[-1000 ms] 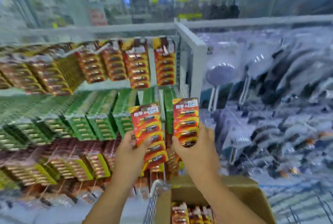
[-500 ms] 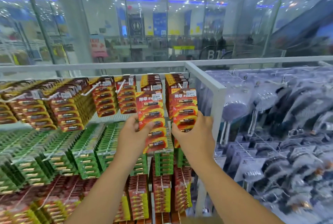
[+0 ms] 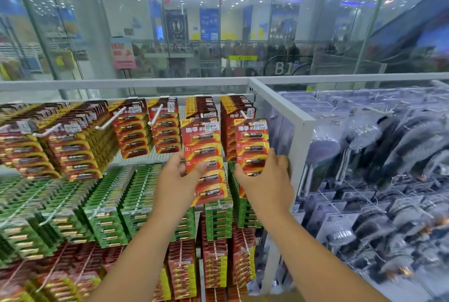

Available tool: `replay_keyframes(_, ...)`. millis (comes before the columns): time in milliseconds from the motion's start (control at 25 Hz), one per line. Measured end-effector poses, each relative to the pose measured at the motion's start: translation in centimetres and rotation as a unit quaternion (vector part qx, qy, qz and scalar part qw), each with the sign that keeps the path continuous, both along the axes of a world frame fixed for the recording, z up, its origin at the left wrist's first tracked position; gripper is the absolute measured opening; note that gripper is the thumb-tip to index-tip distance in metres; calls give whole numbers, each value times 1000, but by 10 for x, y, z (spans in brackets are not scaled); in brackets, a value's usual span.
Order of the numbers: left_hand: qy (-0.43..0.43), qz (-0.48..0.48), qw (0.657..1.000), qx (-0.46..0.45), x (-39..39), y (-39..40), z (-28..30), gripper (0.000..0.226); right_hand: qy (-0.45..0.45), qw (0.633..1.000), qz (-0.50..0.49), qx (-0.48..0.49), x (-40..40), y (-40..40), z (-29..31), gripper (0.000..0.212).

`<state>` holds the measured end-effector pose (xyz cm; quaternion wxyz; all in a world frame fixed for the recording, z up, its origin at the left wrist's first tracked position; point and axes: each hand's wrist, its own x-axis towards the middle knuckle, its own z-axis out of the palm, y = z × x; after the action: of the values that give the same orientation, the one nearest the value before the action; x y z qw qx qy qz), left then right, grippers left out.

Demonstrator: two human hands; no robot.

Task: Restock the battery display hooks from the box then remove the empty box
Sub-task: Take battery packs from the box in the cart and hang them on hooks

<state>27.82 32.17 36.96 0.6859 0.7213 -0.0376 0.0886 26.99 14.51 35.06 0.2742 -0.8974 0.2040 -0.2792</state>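
My left hand (image 3: 175, 175) grips a long red battery card (image 3: 205, 156) by its lower left edge. It is held up in front of the top row of red battery packs (image 3: 201, 107). My right hand (image 3: 267, 180) holds a second red battery card (image 3: 252, 146) just below the white hook (image 3: 243, 114) of the rightmost top column, whose tip shows above the card. The cardboard box is out of view apart from a brown sliver (image 3: 272, 295) at the bottom edge.
White hooks (image 3: 109, 120) jut out from the other red packs in the top row. Green battery packs (image 3: 136, 199) fill the middle row, red-and-yellow ones (image 3: 213, 262) the bottom. A white frame post (image 3: 300, 146) borders the bay; bagged shower heads (image 3: 364, 136) hang to the right.
Both hands have raised their cards from the green row up to the top row. The view tilted up and the box dropped out of sight.
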Motion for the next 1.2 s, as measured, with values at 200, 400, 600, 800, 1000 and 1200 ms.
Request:
replay_keyframes(200, -4, -8, 1000, -12, 2, 2, 2, 17, -7, 1000, -1, -11, 12, -2, 2, 98)
replay_keyframes(400, -5, -25, 1000, -11, 5, 1, -2, 20, -11, 999, -14, -33, 17, 1, 0, 96)
replay_keyframes(600, 12, -20, 1000, -14, 24, -6, -3, 21, -1, 1000, -13, -24, 31, 3, -3, 100)
replay_keyframes(800, 13, -12, 1000, 11, 45, -8, 6, 18, -15, 1000, -8, 9, 62, 1, -4, 99)
replay_keyframes(1000, 16, -45, 999, -2, 23, -4, -11, 16, -38, 999, 7, 24, 68, 3, -12, 93)
replay_keyframes(1200, 15, -44, 999, -19, 15, 2, -9, 18, -43, 998, 8, 33, 71, 3, -15, 90)
